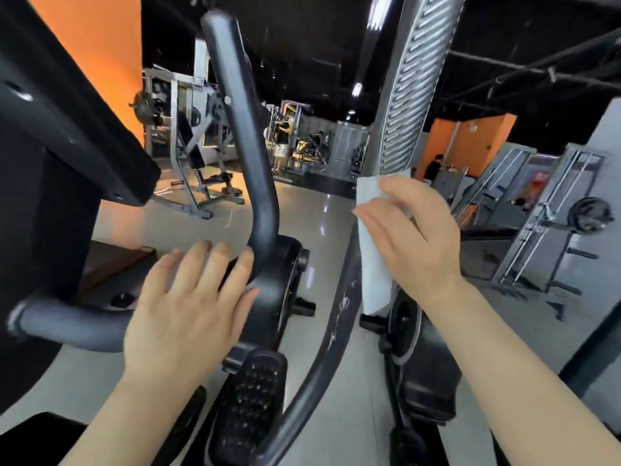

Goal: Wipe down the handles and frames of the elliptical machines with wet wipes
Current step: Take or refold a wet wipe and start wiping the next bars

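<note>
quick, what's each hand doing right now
Left hand: open, fingers straight, holding nothing, in front of the black handlebar.
Right hand: holds the white wet wipe against the ribbed grey handle.

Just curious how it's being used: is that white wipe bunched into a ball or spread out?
Spread out. The wipe hangs as a long flat sheet along the ribbed handle, with the right hand over it.

The right hand (413, 230) at three o'clock presses a white wipe (373, 264) against the ribbed handle (408, 95). The left hand (188, 307) at seven o'clock hovers flat, fingers straight, beside the black handlebar (245, 146).
</note>
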`<state>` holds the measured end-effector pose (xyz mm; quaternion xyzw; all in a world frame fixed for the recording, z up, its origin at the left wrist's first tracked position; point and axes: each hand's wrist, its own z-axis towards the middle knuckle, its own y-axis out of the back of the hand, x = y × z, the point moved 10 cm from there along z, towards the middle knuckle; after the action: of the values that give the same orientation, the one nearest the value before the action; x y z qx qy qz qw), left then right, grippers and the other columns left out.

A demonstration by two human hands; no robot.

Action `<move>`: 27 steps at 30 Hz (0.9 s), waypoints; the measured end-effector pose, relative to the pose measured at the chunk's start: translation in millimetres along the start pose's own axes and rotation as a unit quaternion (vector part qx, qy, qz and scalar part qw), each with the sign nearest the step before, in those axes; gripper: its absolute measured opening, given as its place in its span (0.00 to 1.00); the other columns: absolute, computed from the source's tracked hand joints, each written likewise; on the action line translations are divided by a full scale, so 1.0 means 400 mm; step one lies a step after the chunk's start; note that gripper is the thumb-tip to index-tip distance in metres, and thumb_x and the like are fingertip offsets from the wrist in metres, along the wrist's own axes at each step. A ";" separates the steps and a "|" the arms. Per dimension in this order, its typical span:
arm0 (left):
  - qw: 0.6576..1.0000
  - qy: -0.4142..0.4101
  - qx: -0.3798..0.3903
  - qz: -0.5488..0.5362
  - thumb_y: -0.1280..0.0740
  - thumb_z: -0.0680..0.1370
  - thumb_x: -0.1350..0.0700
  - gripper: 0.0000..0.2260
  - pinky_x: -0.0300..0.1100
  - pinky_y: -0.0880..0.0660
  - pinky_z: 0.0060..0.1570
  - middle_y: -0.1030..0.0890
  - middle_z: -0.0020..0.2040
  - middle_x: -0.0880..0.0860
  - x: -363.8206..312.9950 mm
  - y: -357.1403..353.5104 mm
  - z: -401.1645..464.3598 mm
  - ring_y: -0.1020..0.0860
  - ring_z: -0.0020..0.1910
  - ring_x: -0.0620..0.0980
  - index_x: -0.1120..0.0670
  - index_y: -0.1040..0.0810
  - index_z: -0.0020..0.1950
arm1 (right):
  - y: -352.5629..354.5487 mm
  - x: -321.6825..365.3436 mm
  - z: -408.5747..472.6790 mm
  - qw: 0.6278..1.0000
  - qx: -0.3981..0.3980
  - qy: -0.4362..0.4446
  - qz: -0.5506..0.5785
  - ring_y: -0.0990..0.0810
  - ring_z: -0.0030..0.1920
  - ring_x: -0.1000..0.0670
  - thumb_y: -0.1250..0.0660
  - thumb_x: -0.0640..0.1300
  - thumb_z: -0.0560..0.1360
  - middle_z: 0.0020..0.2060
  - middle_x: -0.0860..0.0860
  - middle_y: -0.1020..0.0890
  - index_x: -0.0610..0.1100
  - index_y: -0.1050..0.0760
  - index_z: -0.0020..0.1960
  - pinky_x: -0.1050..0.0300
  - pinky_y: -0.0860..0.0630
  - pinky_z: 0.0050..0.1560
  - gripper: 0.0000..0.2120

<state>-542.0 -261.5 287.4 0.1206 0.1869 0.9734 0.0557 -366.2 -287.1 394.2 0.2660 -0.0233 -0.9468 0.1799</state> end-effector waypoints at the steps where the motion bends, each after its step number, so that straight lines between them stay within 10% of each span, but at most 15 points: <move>1: 1.000 -0.002 0.005 0.014 0.41 0.82 0.47 0.18 0.56 0.28 0.52 0.21 0.57 0.62 -0.004 -0.007 0.001 0.23 0.56 0.63 0.60 0.25 0.63 | 0.002 0.005 -0.007 0.999 -0.017 -0.005 0.042 0.22 0.49 0.47 0.30 0.34 0.76 0.50 0.46 0.20 0.37 0.23 0.52 0.56 0.23 0.53 0.06; 5: 1.000 -0.001 -0.005 0.026 0.41 0.83 0.48 0.17 0.55 0.29 0.51 0.21 0.53 0.61 -0.001 -0.006 -0.004 0.22 0.50 0.62 0.60 0.23 0.57 | -0.071 0.056 -0.118 0.975 0.108 0.181 -0.071 0.30 0.70 0.44 0.39 0.48 0.83 0.68 0.44 0.25 0.36 0.29 0.68 0.48 0.40 0.76 0.19; 13: 0.999 0.006 0.021 0.029 0.42 0.82 0.48 0.18 0.54 0.33 0.45 0.22 0.42 0.58 0.002 -0.016 -0.012 0.24 0.36 0.60 0.61 0.22 0.58 | -0.138 0.147 -0.304 0.887 0.311 0.322 -0.117 0.35 0.73 0.47 0.47 0.56 0.84 0.68 0.46 0.24 0.40 0.32 0.71 0.50 0.47 0.77 0.25; 22: 1.000 0.007 0.006 -0.019 0.40 0.81 0.52 0.17 0.52 0.34 0.44 0.18 0.53 0.60 -0.003 -0.003 -0.044 0.22 0.43 0.61 0.62 0.22 0.62 | -0.099 0.072 -0.117 0.919 0.218 0.278 -0.175 0.27 0.68 0.42 0.44 0.37 0.79 0.62 0.41 0.21 0.35 0.27 0.68 0.48 0.41 0.75 0.19; 27: 0.997 0.014 0.008 -0.072 0.39 0.77 0.59 0.18 0.50 0.33 0.39 0.18 0.58 0.62 0.010 0.009 -0.060 0.20 0.44 0.61 0.64 0.23 0.64 | -0.180 0.209 -0.320 0.897 0.343 0.252 -0.117 0.28 0.59 0.41 0.37 0.39 0.73 0.51 0.42 0.19 0.35 0.35 0.69 0.47 0.41 0.72 0.26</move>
<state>-552.3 -272.5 268.0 0.0935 0.2038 0.9669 0.1217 -390.8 -242.6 233.0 0.5421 -0.2690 -0.7954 -0.0344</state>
